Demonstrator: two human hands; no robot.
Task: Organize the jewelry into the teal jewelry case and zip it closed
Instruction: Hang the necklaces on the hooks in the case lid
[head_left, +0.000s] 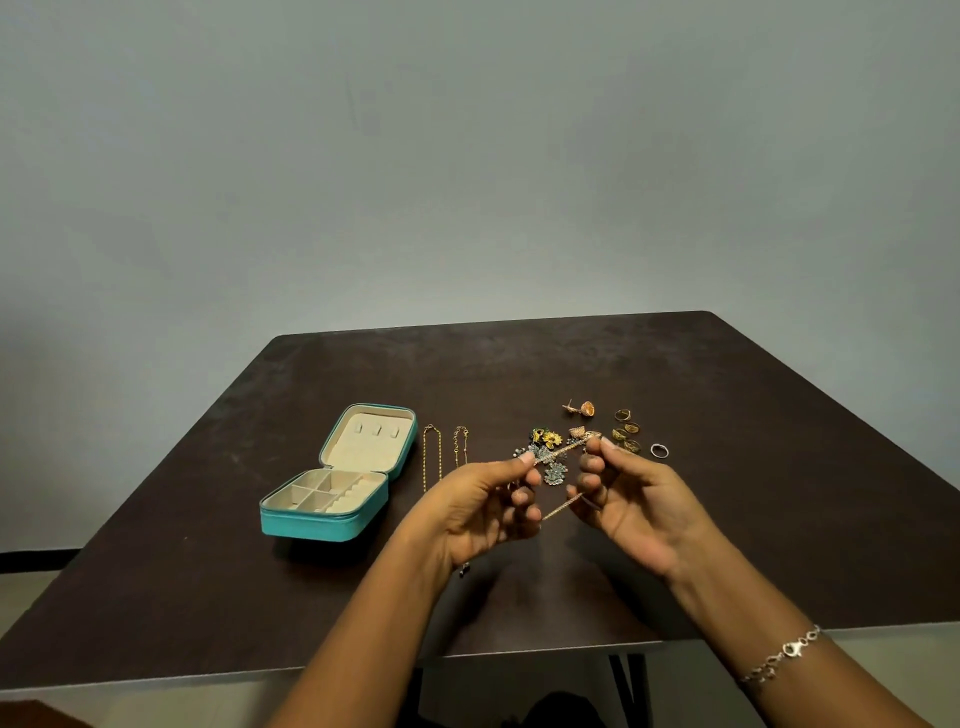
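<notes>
The teal jewelry case (311, 522) lies open on the left of the dark table, its cream compartments and lid empty. Above the table's middle, my left hand (478, 501) and my right hand (636, 499) each pinch an end of a thin gold chain bracelet (563, 449), which stretches between my fingertips and loops down below them. Two gold chains (432, 457) lie just right of the case. Behind my hands sits a pile of earrings (548, 439), with a gold earring pair (581, 408), several gold rings (626, 430) and a silver ring (660, 450) to the right.
The dark table (208, 571) ends at a front edge below my forearms and a far edge near the grey wall. A silver bracelet (784, 654) is on my right wrist. A small dark item (464, 570) lies under my left wrist.
</notes>
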